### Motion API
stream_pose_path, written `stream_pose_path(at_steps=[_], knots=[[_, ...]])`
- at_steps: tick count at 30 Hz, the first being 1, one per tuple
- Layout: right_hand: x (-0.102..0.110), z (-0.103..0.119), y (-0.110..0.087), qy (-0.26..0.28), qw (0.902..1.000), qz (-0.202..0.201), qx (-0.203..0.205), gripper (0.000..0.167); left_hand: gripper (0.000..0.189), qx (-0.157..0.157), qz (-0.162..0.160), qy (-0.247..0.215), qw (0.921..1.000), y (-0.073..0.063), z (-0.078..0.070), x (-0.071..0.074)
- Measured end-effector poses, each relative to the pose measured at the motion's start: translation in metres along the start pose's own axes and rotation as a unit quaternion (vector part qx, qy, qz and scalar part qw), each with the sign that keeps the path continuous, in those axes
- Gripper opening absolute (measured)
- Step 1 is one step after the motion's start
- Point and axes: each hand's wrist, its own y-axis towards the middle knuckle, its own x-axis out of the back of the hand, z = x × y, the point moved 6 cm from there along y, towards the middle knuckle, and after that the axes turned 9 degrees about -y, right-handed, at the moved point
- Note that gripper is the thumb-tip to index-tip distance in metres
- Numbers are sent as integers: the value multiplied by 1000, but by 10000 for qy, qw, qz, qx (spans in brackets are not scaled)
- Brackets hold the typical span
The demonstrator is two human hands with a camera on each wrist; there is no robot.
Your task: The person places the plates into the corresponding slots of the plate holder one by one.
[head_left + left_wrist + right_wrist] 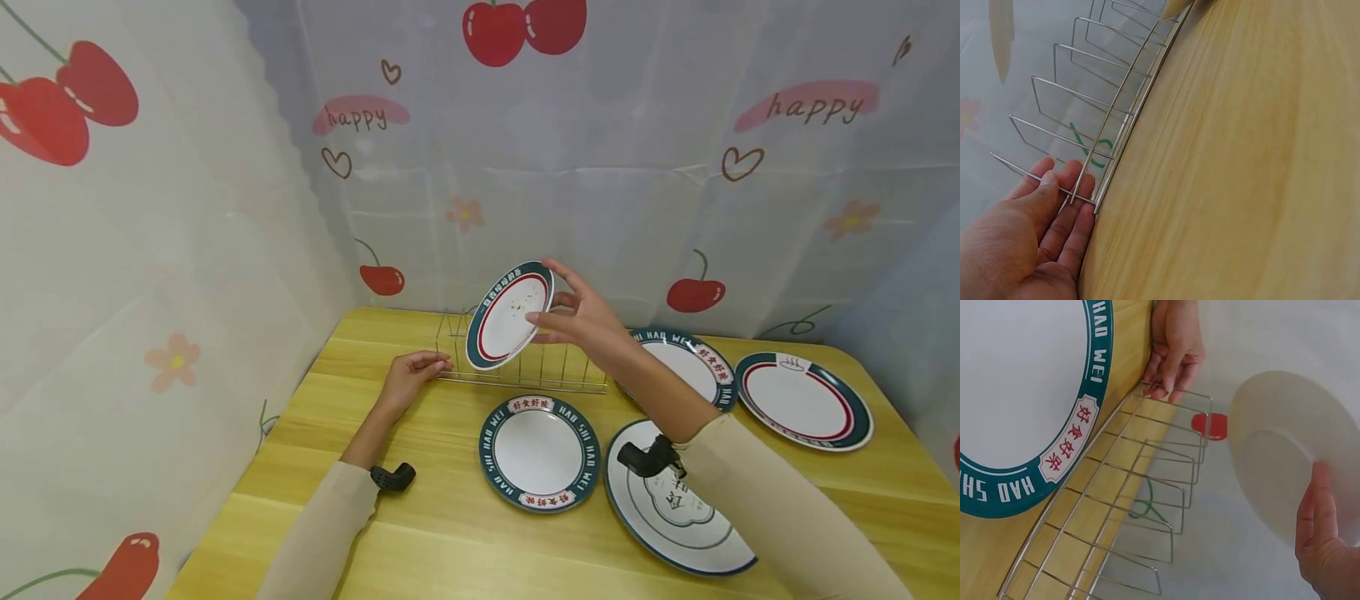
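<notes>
My right hand [588, 323] holds a small white plate [504, 327] with a green rim and red inner ring, thumb on its face and fingers behind. The plate is tilted in the air above a silver wire dish rack [525, 384]. Its pale underside [1272, 450] shows in the right wrist view. My left hand [1035, 231] pinches the rack's left end wire between thumb and fingers. Just in front of the rack, a green-rimmed round plate [538, 452] lies flat on the wooden table [435, 533].
On the right are another green-rimmed plate [675, 357], an oval plate [798, 398] with a green and red edge, and a large white plate [637, 508], partly covered by my right forearm. A cherry-patterned curtain [570, 208] hangs behind the table and along its left side.
</notes>
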Motion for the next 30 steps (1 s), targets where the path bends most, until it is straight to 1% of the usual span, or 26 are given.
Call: stream_pose_path(at_steps=[6,12,15,23,30], knots=[[-13,0,20,191,9998,107,-37,88,23,-40,70,-49,10000,1,-2,-2],[-24,-3,38,59,9998,122,-144,92,22,25,3,-80,10000,0,-2,-1],[-30,-6,44,-149,9997,156,-152,94,22,68,-33,-87,9999,-1,-2,0],[-43,-8,57,-323,9993,167,33,90,22,36,18,-159,9999,0,-1,0],[-54,-6,65,-604,9980,125,118,87,22,-11,-35,-169,9998,-1,0,1]])
